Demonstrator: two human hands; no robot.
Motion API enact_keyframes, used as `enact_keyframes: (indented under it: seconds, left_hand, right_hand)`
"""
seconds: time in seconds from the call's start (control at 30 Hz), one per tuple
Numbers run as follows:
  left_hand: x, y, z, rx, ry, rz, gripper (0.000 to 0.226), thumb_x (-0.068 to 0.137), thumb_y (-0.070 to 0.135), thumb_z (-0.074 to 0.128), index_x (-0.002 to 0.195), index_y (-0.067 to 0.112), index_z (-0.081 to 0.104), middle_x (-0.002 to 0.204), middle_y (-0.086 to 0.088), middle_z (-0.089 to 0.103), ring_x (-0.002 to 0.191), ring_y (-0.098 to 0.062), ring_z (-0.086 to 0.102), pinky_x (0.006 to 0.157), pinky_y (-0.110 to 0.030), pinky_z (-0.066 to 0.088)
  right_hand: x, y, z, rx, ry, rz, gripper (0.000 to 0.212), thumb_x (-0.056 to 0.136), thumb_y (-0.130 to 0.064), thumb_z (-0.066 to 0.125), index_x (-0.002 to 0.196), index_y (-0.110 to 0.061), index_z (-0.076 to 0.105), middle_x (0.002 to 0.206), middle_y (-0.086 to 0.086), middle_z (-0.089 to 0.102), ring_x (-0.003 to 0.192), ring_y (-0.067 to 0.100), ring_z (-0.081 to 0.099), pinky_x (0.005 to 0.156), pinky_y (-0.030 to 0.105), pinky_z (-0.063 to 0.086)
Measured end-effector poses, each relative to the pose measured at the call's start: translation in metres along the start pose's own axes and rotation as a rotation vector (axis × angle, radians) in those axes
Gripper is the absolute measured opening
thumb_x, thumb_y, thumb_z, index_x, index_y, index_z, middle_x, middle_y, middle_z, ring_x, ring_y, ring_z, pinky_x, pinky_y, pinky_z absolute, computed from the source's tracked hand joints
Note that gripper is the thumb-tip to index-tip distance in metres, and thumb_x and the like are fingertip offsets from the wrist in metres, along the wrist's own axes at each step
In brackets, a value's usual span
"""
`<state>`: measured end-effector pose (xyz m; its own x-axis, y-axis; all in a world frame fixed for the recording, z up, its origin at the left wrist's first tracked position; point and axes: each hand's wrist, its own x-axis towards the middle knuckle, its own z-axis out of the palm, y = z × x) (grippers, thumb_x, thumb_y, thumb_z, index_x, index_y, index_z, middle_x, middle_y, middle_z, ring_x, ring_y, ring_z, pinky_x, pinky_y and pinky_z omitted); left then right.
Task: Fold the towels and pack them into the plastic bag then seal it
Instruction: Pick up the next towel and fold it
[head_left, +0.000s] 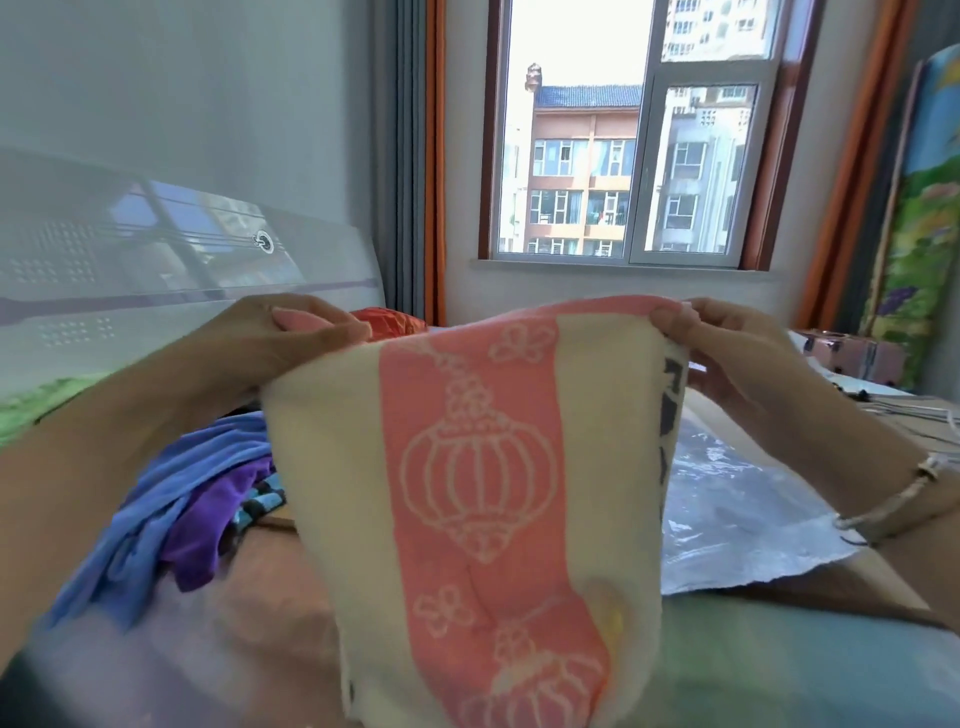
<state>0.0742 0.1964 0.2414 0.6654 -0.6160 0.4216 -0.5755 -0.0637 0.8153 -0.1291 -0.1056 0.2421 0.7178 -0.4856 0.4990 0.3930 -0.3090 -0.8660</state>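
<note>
Cream terry towel with a coral-pink lantern-patterned stripe, held up at the centre of the frame above the bed. The left hand pinches the top edge at the upper-left corner of the cloth, and the right hand pinches the top edge at the upper right; each grip is clamped on the towel, thumb over the hem. The held edge runs nearly level from left to right, while the long axis hangs downward from both grips toward the bottom of the frame, stripe vertical. Both hands sit equally near the cloth, so a fold would probably bring one held corner across to the other. The clear plastic bag lies flat on the bed at right, just behind the towel's right edge and below the right wrist. A heap of blue and purple towels lies at lower left. Open bed surface shows beneath the hanging cloth.
</note>
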Motion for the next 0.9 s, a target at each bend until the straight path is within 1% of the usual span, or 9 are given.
enact_keyframes:
  seconds: [0.07,0.2,0.33,0.4,0.53,0.63,0.7,0.8,0.9]
  left_hand:
    - [0.006,-0.017,0.007,0.047,-0.033,-0.055,0.044,0.058,0.037,0.09,0.094,0.018,0.075,0.09,-0.008,0.074,0.074,-0.009,0.066,0.061,-0.017,0.051]
    - [0.02,-0.071,0.008,0.031,-0.127,-0.18,0.084,0.024,0.057,0.092,0.1,0.026,0.074,0.096,-0.009,0.073,0.082,-0.016,0.068,0.068,-0.019,0.055]
    - [0.04,-0.115,0.008,0.091,-0.215,-0.288,0.087,0.023,0.06,0.091,0.102,0.03,0.071,0.101,-0.018,0.071,0.087,-0.024,0.066,0.091,-0.046,0.051]
    - [0.051,-0.132,0.014,0.176,-0.209,-0.302,0.072,0.029,0.056,0.092,0.095,0.035,0.072,0.098,-0.021,0.069,0.082,-0.024,0.062,0.086,-0.048,0.049]
    - [0.085,-0.158,0.032,0.255,0.037,-0.235,0.021,0.064,0.019,0.089,0.079,0.021,0.074,0.081,-0.012,0.072,0.072,-0.013,0.06,0.07,-0.033,0.045]
    - [0.119,-0.168,0.045,0.208,0.332,-0.108,0.017,0.073,0.007,0.081,0.074,0.017,0.068,0.073,-0.004,0.067,0.055,0.004,0.057,0.06,-0.013,0.048]
    - [0.139,-0.174,0.053,0.076,0.468,-0.095,0.018,0.081,0.003,0.074,0.075,0.015,0.062,0.076,-0.01,0.067,0.05,0.002,0.06,0.057,-0.016,0.054]
    - [0.157,-0.194,0.076,0.197,0.361,-0.306,0.018,0.09,0.008,0.064,0.107,0.007,0.057,0.113,-0.023,0.063,0.081,-0.02,0.065,0.074,-0.032,0.05]
    - [0.142,-0.216,0.106,0.402,0.029,-0.503,0.075,0.088,0.019,0.068,0.148,0.005,0.025,0.148,-0.018,0.037,0.129,-0.031,0.043,0.093,-0.029,0.036]
  right_hand:
    - [0.007,0.021,0.001,-0.089,0.034,0.052,0.012,0.085,-0.017,0.067,0.091,-0.007,0.069,0.083,0.008,0.062,0.074,0.018,0.058,0.072,0.03,0.051]
    - [0.019,0.068,-0.004,-0.241,0.033,0.11,0.007,0.085,-0.02,0.071,0.082,-0.013,0.071,0.068,-0.004,0.057,0.062,0.008,0.045,0.063,0.023,0.034]
    - [0.035,0.106,-0.003,-0.294,0.036,0.172,0.002,0.084,-0.013,0.071,0.085,-0.012,0.07,0.063,-0.008,0.057,0.049,0.001,0.042,0.052,0.015,0.033]
    - [0.046,0.122,0.0,-0.335,0.027,0.222,0.003,0.084,-0.012,0.072,0.083,-0.011,0.068,0.06,-0.004,0.057,0.045,0.005,0.04,0.047,0.017,0.033]
    - [0.077,0.151,0.008,-0.403,0.06,0.244,0.013,0.085,-0.005,0.07,0.075,-0.009,0.062,0.05,0.005,0.052,0.03,0.009,0.038,0.034,0.015,0.029]
    - [0.112,0.165,0.017,-0.358,0.218,0.128,0.015,0.084,-0.007,0.071,0.074,-0.011,0.061,0.056,0.009,0.058,0.033,0.013,0.053,0.037,0.019,0.042]
    - [0.137,0.18,0.023,-0.248,0.272,0.112,0.013,0.087,-0.007,0.067,0.077,-0.011,0.06,0.068,0.013,0.064,0.045,0.019,0.063,0.047,0.027,0.055]
    - [0.158,0.208,0.033,-0.257,0.065,0.238,0.027,0.086,0.001,0.065,0.111,-0.006,0.057,0.106,0.016,0.065,0.084,0.023,0.067,0.074,0.028,0.056]
    - [0.14,0.235,0.043,-0.391,-0.191,0.393,0.053,0.085,0.005,0.064,0.133,-0.008,0.045,0.125,0.012,0.053,0.105,0.021,0.055,0.085,0.027,0.048]
